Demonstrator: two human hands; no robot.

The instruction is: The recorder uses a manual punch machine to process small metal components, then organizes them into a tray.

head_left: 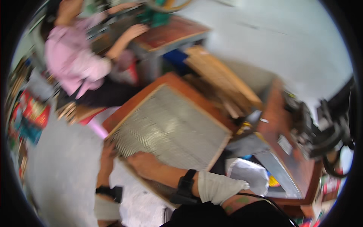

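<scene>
A wide, shallow wooden-framed tray (170, 125) lies at an angle in front of me, its inside covered by a fine ribbed grey layer with a metallic shine. My left hand (108, 150) is at the tray's left corner, against the frame; its fingers are smeared by blur. Over the tray's near-left edge, my right hand (144, 163) rests low on the grey layer with fingers curled under. What those fingers hold, if anything, is hidden. Each of my wrists wears a black strap.
Beyond the tray is a reddish-brown board or tabletop (172, 80). Long wooden boards (221, 73) lean behind it. At right stand a brown workbench (278, 125), a dark machine (321, 132) and a white-lined container (249, 176). A person in pink (75, 56) works at another table (174, 32).
</scene>
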